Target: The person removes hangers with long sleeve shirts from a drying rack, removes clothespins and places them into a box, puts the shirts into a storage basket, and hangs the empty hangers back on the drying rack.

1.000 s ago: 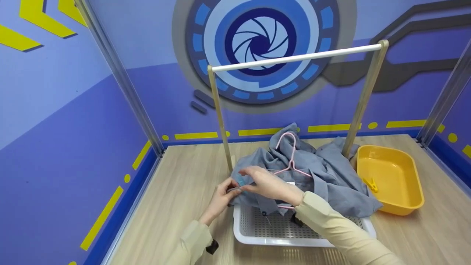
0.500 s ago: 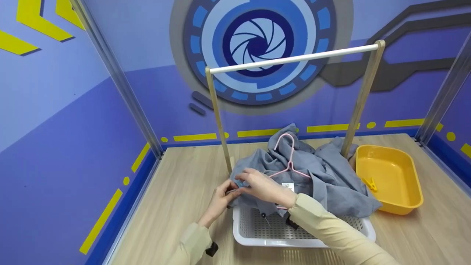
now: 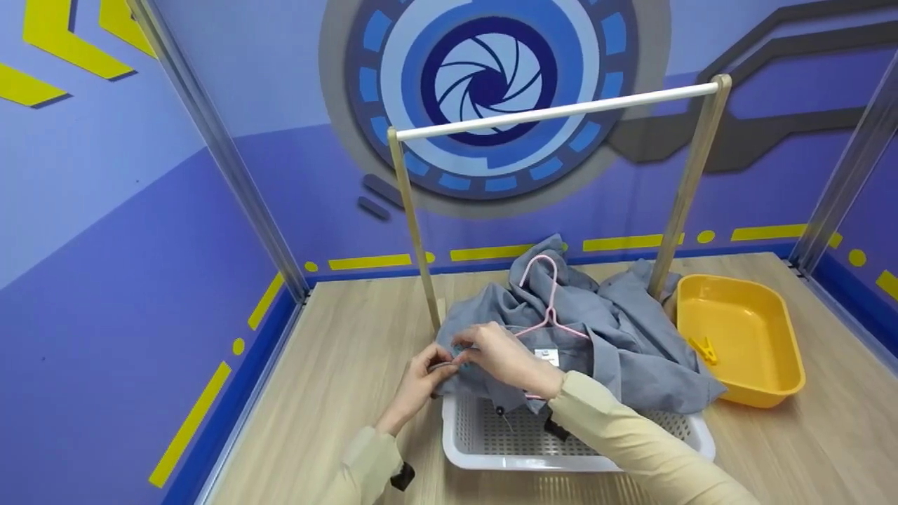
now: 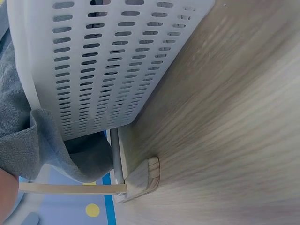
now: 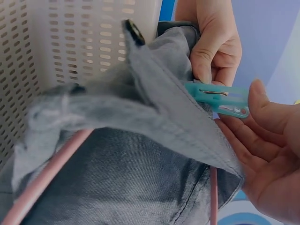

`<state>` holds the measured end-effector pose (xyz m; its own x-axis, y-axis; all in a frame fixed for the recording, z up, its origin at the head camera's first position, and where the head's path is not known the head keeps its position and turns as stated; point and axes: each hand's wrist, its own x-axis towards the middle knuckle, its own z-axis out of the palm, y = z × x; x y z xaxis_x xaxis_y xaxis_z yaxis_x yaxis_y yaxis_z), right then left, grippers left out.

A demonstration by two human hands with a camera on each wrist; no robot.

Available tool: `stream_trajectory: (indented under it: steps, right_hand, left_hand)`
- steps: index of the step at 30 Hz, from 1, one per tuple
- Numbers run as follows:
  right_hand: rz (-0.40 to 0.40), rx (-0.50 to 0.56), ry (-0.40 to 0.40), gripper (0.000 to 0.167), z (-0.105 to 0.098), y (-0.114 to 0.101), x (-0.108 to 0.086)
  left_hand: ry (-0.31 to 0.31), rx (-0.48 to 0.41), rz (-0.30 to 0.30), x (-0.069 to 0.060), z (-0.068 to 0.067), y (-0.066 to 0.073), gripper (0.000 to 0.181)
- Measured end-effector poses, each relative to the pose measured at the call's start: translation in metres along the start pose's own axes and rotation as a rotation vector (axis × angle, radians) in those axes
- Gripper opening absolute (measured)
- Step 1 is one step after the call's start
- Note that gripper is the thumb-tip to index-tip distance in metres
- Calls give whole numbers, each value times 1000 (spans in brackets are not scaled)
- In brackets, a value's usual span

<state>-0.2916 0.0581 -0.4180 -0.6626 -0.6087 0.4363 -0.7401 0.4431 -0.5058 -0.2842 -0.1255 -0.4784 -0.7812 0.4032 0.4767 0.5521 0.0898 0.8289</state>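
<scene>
A grey garment [image 3: 645, 379] lies bunched over the white basket [image 3: 533, 461], with a pink hanger [image 3: 551, 315] tucked into it and a white label showing. At the garment's left edge, my left hand [image 3: 414, 382] pinches the cloth between thumb and fingers. A teal clothespin [image 5: 218, 96] sits at that edge in the right wrist view. My right hand [image 3: 501, 358] holds the clothespin's outer end, thumb against its tip and fingers behind it. The left wrist view shows mainly the basket's perforated side and a fold of the garment.
A rack with a white rail [image 3: 561, 112] and wooden posts stands behind the basket. To the right is a yellow tray [image 3: 751, 337] holding a yellow clothespin [image 3: 704, 349]. Patterned walls enclose the table [image 3: 337, 351].
My right thumb and fingers have come closer together around the clothespin. The left hand keeps its pinch on the garment. More of the white label now shows.
</scene>
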Motion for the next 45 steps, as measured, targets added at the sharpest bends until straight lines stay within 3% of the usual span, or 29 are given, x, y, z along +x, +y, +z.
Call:
stream_trajectory:
  steps: [3,12,19,28,34,40,45]
  right_hand:
    - [-14,-3,31,10,1,1,0]
    - [-104,-168,197,9,6,1,-1]
    - [-131,-188,315,8,2,-1,-1]
    - [-155,-152,356,9,-5,0,-2]
    - [-204,-179,384,18,-11,-2,-3]
    - [-204,-182,430,25,-27,-10,-4]
    - [-215,-157,488,27,-45,-11,-5]
  left_hand:
    - [5,-4,-19,0,0,0,5]
    - [11,-18,-19,0,0,0,5]
    - [27,-11,-21,0,1,0,6]
    - [30,5,-27,-1,2,-1,6]
    - [31,3,-36,-1,1,-1,6]
    - [20,-53,-65,-1,2,-2,5]
    - [28,-35,-36,-1,2,-3,5]
